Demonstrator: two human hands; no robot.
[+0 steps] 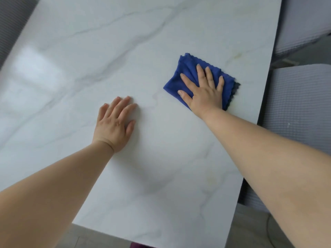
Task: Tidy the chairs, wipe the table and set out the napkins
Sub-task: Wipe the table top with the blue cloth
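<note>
Right hand pressing flat, fingers spread, on folded blue microfibre cloth; left hand bracing open-palmed on marble bench. Suggest even pressure, overlapping passes toward right edge.

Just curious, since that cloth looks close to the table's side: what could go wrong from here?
The blue cloth under the right hand lies near the table edge, so a wide stroke might push it off toward the grey chair. The left hand, flat on the surface, could leave prints.
</note>
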